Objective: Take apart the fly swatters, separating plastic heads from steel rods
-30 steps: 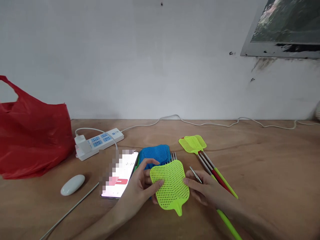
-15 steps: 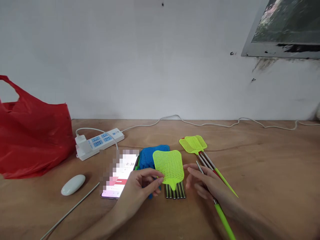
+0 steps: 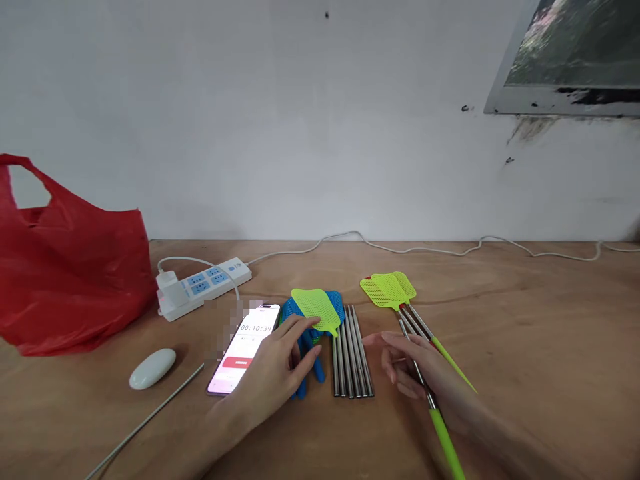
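Note:
My left hand has its thumb and index finger apart. Its index fingertip is at the edge of a yellow-green fly swatter head, which lies across blue swatter heads. Blue handles poke out below the fingers. My right hand is closed around a metal swatter rod with a green handle; no head shows on the rod's upper end. Between my hands, several bare metal rods lie side by side. Yellow-green fly swatters with metal shafts lie beyond my right hand.
A phone with a running timer lies left of my left hand. Further left are a white mouse, a white power strip and a red plastic bag. A thin white cable runs along the wall.
My left hand has lowered the yellow-green swatter head leftward onto the blue heads and opened its fingers. The metal rods beneath are now uncovered. My right hand has stayed nearly in place.

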`<state>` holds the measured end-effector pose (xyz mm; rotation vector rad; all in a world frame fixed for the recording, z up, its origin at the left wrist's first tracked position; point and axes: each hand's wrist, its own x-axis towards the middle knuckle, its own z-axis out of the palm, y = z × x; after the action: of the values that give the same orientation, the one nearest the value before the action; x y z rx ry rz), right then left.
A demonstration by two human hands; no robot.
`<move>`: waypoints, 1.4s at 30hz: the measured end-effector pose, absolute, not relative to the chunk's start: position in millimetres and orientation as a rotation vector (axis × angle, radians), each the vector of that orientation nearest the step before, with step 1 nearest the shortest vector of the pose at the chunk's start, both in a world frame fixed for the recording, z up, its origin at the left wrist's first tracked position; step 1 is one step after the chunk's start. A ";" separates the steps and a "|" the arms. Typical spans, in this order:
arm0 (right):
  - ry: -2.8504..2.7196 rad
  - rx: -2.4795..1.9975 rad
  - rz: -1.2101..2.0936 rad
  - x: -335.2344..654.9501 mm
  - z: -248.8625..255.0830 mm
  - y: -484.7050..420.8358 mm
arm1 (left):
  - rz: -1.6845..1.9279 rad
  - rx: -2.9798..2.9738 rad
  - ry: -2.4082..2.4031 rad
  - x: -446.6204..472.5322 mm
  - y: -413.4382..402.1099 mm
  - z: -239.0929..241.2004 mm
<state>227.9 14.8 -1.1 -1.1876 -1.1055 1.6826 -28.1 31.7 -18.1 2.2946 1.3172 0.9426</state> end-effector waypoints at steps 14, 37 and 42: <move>-0.843 -1.071 1.815 237.8 -12.3 20.7 | 0.804 2.665 1.761 -33.0 30.2 -25.9; -0.888 -1.238 1.685 228.9 -7.8 18.6 | 0.650 2.864 1.127 -27.9 22.2 -20.8; -0.875 -1.188 1.697 230.1 -7.4 19.2 | 0.735 2.880 1.077 -27.7 22.4 -19.9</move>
<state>230.1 19.2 -7.4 -1.1876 -0.8749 1.6973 -27.7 22.4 -19.9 2.8795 1.0772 0.7353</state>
